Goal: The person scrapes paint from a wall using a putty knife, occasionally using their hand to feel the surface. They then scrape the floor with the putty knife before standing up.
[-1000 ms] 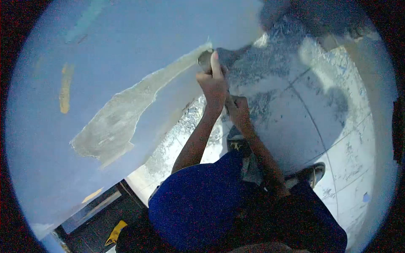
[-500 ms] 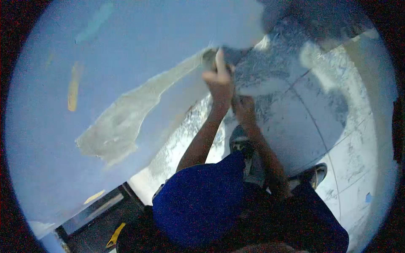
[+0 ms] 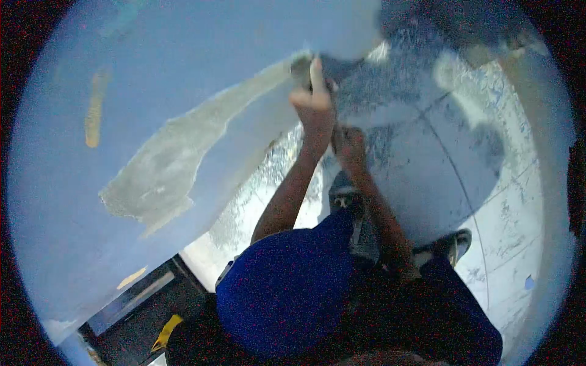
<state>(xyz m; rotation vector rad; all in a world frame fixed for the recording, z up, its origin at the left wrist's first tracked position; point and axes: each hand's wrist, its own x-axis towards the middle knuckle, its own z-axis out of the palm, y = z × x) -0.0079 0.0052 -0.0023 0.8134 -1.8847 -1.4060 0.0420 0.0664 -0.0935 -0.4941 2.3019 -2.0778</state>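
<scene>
My left hand [image 3: 314, 110] is raised against the blue wall [image 3: 110, 158], with the index finger stretched along a flat, dark scraper-like tool [image 3: 301, 68]. The tool lies at the upper end of a long grey patch of filler [image 3: 165, 165], which is narrow at the top and widens toward the lower left. Just below and to the right, my right hand [image 3: 350, 146] is closed. Whatever it grips, possibly a thin dark piece along its left side, is too dim to make out.
A rounded blue cloth shape [image 3: 287, 293] hides much of the lower middle. Two shoes [image 3: 345, 195] [image 3: 455, 244] stand on the smeared, whitish floor [image 3: 506, 238]. At lower left lies a dark box [image 3: 146, 311] with a yellow tool [image 3: 166, 332]. A pale yellow streak [image 3: 93, 113] marks the wall.
The view has shifted slightly, so wall, box and floor sit a little higher or farther left. Both hands appear slightly higher, with much the same grip beside the filler's upper end.
</scene>
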